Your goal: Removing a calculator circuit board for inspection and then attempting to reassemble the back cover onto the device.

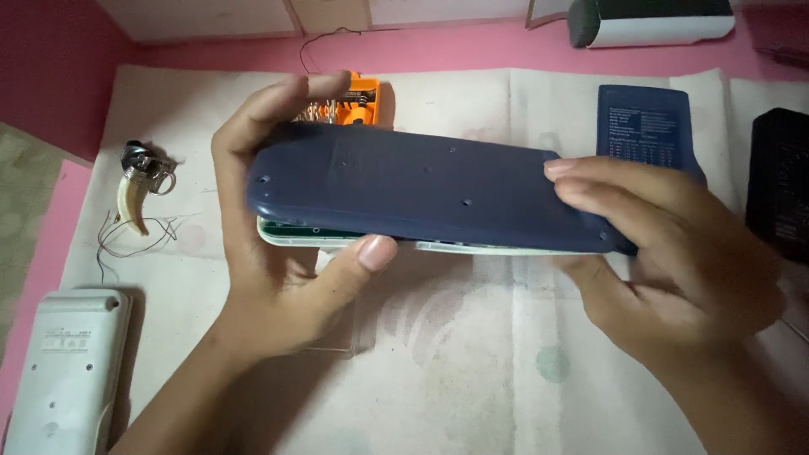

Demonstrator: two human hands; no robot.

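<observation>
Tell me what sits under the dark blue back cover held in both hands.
Under the dark blue back cover, a white front shell and a green board edge show. The cover hides everything deeper inside.

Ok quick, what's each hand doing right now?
Left hand: closed on the left end of the dark blue device.
Right hand: closed on its right end.

Pink surface (472, 46) w/ creased white paper sheet (455, 354) spread over it, dim indoor light
</observation>
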